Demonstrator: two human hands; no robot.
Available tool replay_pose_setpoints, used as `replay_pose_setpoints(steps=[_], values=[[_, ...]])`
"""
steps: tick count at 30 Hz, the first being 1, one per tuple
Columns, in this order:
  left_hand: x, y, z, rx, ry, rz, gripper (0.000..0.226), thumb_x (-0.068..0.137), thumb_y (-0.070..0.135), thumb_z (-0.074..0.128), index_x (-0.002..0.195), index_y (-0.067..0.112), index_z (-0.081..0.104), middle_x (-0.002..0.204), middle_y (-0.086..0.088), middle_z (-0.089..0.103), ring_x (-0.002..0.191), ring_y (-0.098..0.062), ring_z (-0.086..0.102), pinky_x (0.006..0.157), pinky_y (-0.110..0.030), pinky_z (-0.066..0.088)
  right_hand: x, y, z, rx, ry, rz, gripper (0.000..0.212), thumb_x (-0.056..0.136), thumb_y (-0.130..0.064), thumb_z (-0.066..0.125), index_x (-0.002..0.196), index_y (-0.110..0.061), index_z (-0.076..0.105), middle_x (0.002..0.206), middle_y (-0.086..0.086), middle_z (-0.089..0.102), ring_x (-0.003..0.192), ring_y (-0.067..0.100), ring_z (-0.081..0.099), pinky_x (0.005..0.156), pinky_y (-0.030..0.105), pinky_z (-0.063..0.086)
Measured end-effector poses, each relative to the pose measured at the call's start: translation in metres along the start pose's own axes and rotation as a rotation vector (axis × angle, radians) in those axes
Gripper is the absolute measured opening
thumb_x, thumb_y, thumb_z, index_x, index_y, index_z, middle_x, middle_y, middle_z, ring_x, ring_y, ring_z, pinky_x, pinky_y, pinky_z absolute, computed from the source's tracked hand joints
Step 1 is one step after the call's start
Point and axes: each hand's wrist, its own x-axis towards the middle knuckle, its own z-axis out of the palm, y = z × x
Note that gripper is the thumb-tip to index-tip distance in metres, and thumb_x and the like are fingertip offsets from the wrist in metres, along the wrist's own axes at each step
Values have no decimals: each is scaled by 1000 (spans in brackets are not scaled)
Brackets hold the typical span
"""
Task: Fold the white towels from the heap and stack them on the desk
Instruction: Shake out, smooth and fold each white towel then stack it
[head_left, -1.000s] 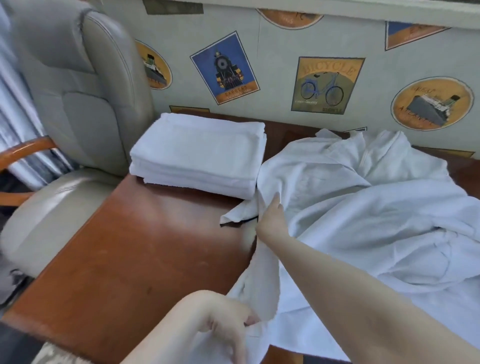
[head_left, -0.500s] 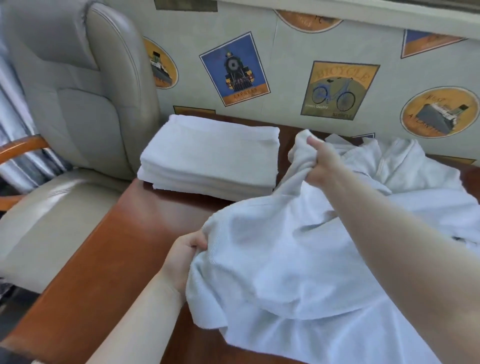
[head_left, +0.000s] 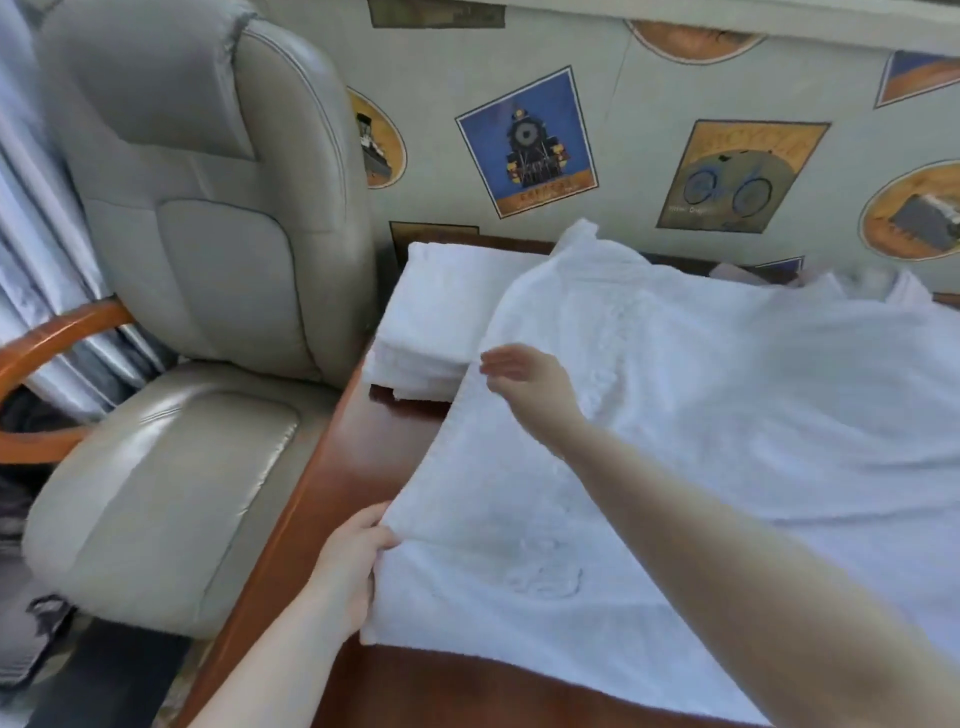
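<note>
**White terry spread flat, near-left corner pinched**

Grey leather covers the office chair (head_left: 208, 249) at the far left, its padded seat smooth and glossy, with a curved wooden armrest (head_left: 47, 338) beside it. Next comes the reddish, polished desk (head_left: 332, 483), hard-edged and bare along its left strip.

At the desk's near-left side, the left hand (head_left: 348, 566) pinches the near-left corner of the towel (head_left: 649, 441), thumb on top and fingers tucked under the hem. Behind that, at the back-left of the desk, sits the stack of folded towels (head_left: 436, 322), squared and soft-edged; the spread towel's far-left part drapes over its right side.

The right hand (head_left: 524, 379) hovers spread, fingers straight and loose, over the towel's left edge, just short of the stack; whether it touches the cloth is unclear.

The towel itself lies mostly flat, thick and nubbly, with shallow wrinkles. Its long axis appears to run left to right across the desk, away from both hands toward the rumpled heap (head_left: 883, 291) at the far right. The left edge lies between the two hands, so a fold would likely carry that edge rightward.
</note>
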Motion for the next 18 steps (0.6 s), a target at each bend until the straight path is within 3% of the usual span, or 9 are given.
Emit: replay_pose_setpoints(steps=[3,5,6,8,10,12,15,18], values=[[14,-17,6,488,336,190,52,83,-6,55,131,13,54,131,-13,54,115,-31,52,100,-44,44,-97,68,-14,-228,403,-108,36,80,5,62,103,-23,67,99,-17,66,99,8,60,86,26,44],[10,-24,29,724,402,483,53,79,-3,63,127,20,56,131,-6,51,119,-29,43,100,-42,39,-158,112,-31,-343,658,-25,39,79,7,66,105,-22,63,101,-22,59,99,17,57,87,38,45],[5,-28,46,788,338,633,52,77,-3,64,122,22,58,126,-1,52,119,-26,41,100,-40,39,-184,132,-41,-387,750,82,40,79,7,68,109,-19,62,103,-17,59,102,24,57,88,45,45],[-12,-42,85,937,35,851,47,76,-4,62,112,26,61,117,10,53,117,-17,44,101,-29,35,-228,168,-61,-471,826,368,45,83,-2,68,125,-13,57,126,2,59,119,34,53,98,50,39],[-29,-68,123,1151,-354,932,40,80,5,59,112,29,62,121,15,52,122,-9,44,102,-15,26,-256,186,-77,-624,654,612,60,95,-31,57,149,-17,35,159,3,27,144,23,29,114,41,24],[-38,-97,159,1312,-634,944,40,85,20,57,122,34,59,136,15,45,132,-4,36,106,-12,19,-270,194,-92,-766,453,554,68,98,-50,42,155,-26,13,164,-8,1,150,11,8,119,33,11],[-51,-136,204,1559,-782,1005,44,90,37,52,134,39,49,151,15,30,140,-6,23,110,-19,14,-292,204,-121,-620,459,436,62,97,-37,49,152,-34,20,161,-14,9,147,9,13,116,29,22],[-65,-162,234,1735,-737,926,62,90,48,52,147,38,29,155,14,20,142,-12,19,113,-28,19,-318,223,-161,-763,547,556,48,99,-35,46,146,-32,34,158,-12,23,145,15,21,121,41,17]])
